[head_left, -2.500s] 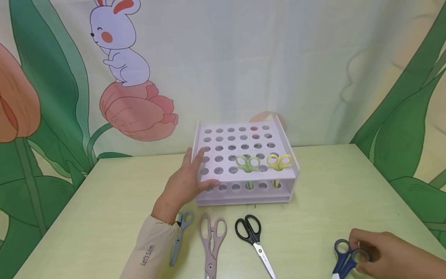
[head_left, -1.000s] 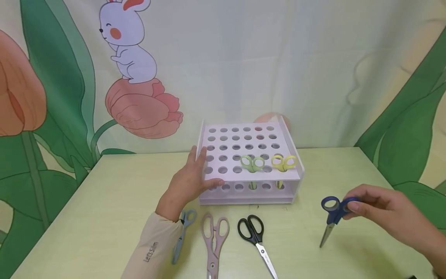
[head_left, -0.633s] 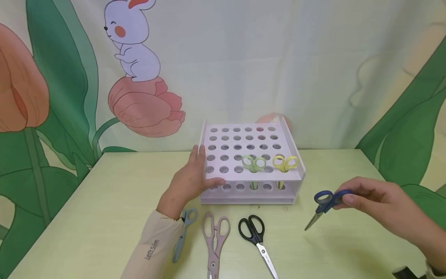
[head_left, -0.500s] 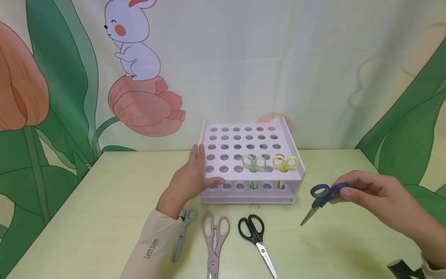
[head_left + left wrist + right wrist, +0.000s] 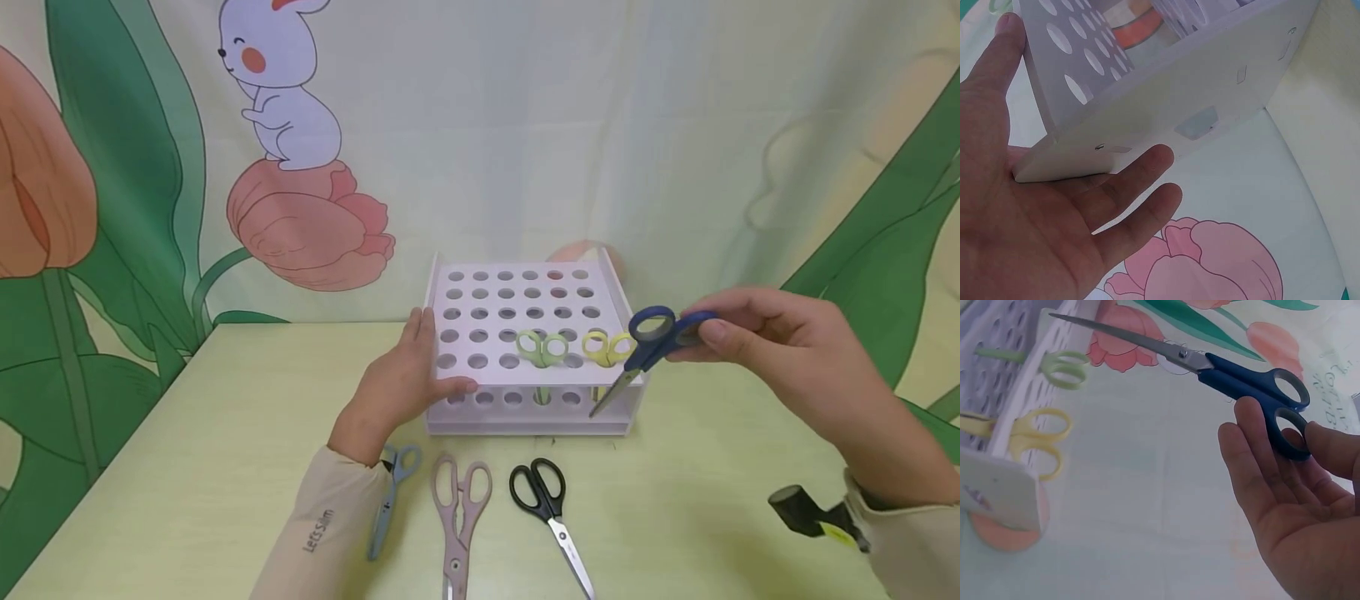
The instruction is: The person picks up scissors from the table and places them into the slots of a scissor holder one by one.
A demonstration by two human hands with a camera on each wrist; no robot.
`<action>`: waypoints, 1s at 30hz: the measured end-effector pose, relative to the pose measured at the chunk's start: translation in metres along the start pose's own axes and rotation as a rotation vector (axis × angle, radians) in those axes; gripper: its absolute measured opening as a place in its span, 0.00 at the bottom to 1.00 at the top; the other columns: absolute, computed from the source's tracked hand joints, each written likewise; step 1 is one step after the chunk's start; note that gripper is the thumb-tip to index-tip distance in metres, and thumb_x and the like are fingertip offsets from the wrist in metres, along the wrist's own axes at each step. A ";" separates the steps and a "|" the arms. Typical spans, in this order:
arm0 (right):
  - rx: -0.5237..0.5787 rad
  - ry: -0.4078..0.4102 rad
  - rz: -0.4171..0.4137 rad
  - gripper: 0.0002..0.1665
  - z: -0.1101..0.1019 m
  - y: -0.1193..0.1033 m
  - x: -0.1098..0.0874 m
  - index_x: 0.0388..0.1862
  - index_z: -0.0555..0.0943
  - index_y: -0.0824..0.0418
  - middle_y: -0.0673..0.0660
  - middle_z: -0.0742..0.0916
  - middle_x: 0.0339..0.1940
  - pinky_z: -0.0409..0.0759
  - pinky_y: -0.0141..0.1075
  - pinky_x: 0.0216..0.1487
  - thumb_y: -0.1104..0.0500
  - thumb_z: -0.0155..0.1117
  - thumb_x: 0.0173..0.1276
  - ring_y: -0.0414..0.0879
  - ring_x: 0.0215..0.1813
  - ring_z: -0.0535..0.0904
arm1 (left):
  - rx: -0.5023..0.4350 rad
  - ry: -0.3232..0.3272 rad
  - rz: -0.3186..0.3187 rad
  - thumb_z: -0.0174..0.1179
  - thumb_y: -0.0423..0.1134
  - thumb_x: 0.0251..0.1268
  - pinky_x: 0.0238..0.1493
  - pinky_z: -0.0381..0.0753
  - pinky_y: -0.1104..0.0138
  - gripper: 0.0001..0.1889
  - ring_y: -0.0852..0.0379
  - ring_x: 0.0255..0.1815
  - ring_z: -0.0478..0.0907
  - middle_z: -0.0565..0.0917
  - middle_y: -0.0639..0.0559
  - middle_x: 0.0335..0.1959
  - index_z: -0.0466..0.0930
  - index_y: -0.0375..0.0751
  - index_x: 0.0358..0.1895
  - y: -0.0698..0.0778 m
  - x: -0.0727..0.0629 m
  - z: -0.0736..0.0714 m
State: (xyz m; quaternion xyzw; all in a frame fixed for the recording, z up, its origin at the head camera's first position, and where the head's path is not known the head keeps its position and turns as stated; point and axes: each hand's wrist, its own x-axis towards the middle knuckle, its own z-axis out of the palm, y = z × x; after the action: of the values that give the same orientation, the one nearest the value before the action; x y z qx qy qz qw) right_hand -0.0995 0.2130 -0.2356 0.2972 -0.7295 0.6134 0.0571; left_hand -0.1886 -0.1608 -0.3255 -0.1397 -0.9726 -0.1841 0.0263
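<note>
My right hand (image 5: 787, 350) pinches one handle loop of the dark blue scissors (image 5: 652, 342) between thumb and fingers. The scissors hang in the air in front of the right part of the white rack (image 5: 480, 383), blades slanting down to the left. My left hand (image 5: 397, 383) rests against the rack's left side, its thumb lying over the front edge. In the left wrist view the fingers (image 5: 1141, 181) look straight along the outer side panel. Green scissors (image 5: 542, 350) and yellow scissors (image 5: 603, 348) stand upright in front-row holes of the rack, handles on top; the blue blades partly cover the yellow pair.
In front of the rack lie grey-blue scissors (image 5: 384, 508), partly behind the left sleeve, pink kitchen scissors (image 5: 457, 533) and black-handled scissors (image 5: 551, 508). A printed cloth (image 5: 495, 150) hangs behind the light table (image 5: 187, 467). A black device (image 5: 813, 517) is on my right wrist.
My right hand has lifted the blue scissors off the table and carried them up and left to the rack, blades swinging leftward. My left hand has stayed at the rack.
</note>
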 end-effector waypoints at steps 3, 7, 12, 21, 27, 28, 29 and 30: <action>0.028 0.017 -0.024 0.12 0.008 -0.003 0.010 0.54 0.79 0.76 0.67 0.89 0.45 0.80 0.34 0.53 0.74 0.54 0.76 0.56 0.45 0.88 | 0.019 0.006 0.011 0.70 0.65 0.57 0.48 0.80 0.50 0.64 0.39 0.53 0.81 0.46 0.30 0.80 0.41 0.28 0.80 -0.002 0.000 -0.001; 0.039 0.014 -0.050 0.12 0.016 -0.004 0.024 0.54 0.81 0.76 0.65 0.89 0.46 0.80 0.35 0.54 0.73 0.55 0.76 0.55 0.45 0.88 | 0.029 0.025 0.023 0.72 0.64 0.55 0.49 0.79 0.49 0.64 0.37 0.54 0.80 0.48 0.31 0.80 0.42 0.30 0.81 -0.004 0.000 -0.003; 0.035 0.011 -0.040 0.12 0.026 -0.008 0.038 0.53 0.82 0.74 0.63 0.89 0.46 0.79 0.35 0.56 0.69 0.57 0.76 0.53 0.46 0.88 | 0.002 0.028 0.033 0.73 0.63 0.54 0.54 0.78 0.48 0.63 0.36 0.58 0.78 0.46 0.36 0.82 0.41 0.36 0.82 -0.007 0.002 -0.003; -0.003 0.020 -0.036 0.12 0.055 -0.007 0.073 0.52 0.84 0.71 0.61 0.89 0.48 0.82 0.40 0.50 0.67 0.61 0.75 0.52 0.46 0.88 | -0.083 0.000 0.036 0.73 0.61 0.56 0.62 0.73 0.50 0.65 0.37 0.71 0.67 0.37 0.37 0.82 0.36 0.36 0.82 -0.011 0.004 0.001; -0.100 0.035 0.007 0.12 0.074 0.003 0.092 0.53 0.82 0.73 0.63 0.89 0.44 0.84 0.41 0.45 0.66 0.60 0.76 0.50 0.41 0.88 | -0.140 0.003 0.037 0.75 0.58 0.55 0.65 0.70 0.51 0.66 0.38 0.71 0.66 0.35 0.35 0.82 0.34 0.32 0.81 -0.010 0.005 0.002; -0.104 0.037 0.016 0.12 0.076 0.005 0.095 0.53 0.82 0.73 0.63 0.88 0.44 0.84 0.40 0.45 0.66 0.60 0.76 0.50 0.41 0.88 | -0.146 0.003 0.036 0.75 0.58 0.55 0.66 0.70 0.51 0.66 0.38 0.72 0.65 0.35 0.35 0.82 0.33 0.32 0.81 -0.009 0.005 0.002; -0.110 0.040 0.025 0.12 0.079 0.007 0.097 0.52 0.81 0.73 0.64 0.88 0.44 0.84 0.40 0.46 0.66 0.60 0.76 0.49 0.41 0.88 | -0.151 0.002 0.036 0.75 0.58 0.55 0.67 0.69 0.51 0.67 0.38 0.72 0.64 0.35 0.34 0.82 0.33 0.31 0.81 -0.009 0.005 0.002; -0.117 0.042 0.036 0.12 0.082 0.009 0.099 0.52 0.81 0.73 0.64 0.88 0.44 0.84 0.40 0.46 0.66 0.60 0.76 0.48 0.41 0.88 | -0.153 0.000 0.033 0.75 0.58 0.55 0.67 0.68 0.51 0.67 0.38 0.72 0.64 0.35 0.34 0.82 0.33 0.32 0.81 -0.009 0.005 0.002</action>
State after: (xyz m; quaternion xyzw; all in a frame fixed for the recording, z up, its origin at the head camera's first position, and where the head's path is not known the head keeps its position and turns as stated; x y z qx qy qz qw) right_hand -0.1625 0.1017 -0.2189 0.2674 -0.7679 0.5767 0.0786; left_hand -0.1959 -0.1668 -0.3297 -0.1575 -0.9532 -0.2575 0.0184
